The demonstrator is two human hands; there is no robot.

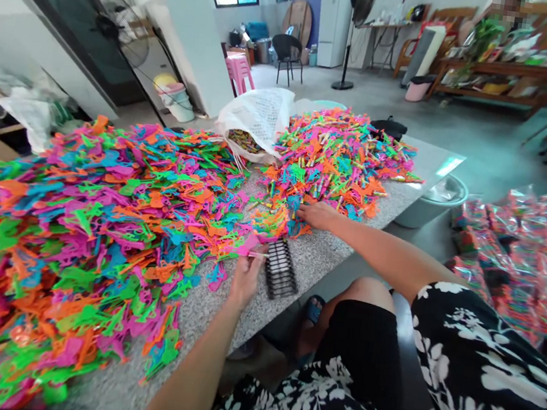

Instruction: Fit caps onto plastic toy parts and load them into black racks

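Observation:
My left hand [246,283] is closed around a pink plastic toy piece [247,244], held up beside a black slatted rack [281,268]. The rack lies on the speckled stone table [317,254] near its front edge. Just beyond it is a small heap of orange and yellow pieces [271,219]. My right hand [321,216] reaches to the near edge of the right-hand pile of toy pieces [330,155]. Its fingers are bent among blue and orange pieces, and what they pinch is too small to make out.
A large pile of bright plastic pieces [101,209] covers the table's left side. Between the piles lies a white sack [257,119] with small items inside. A pale green bucket [432,202] stands past the right edge, near clear-bagged goods [523,255] on the floor.

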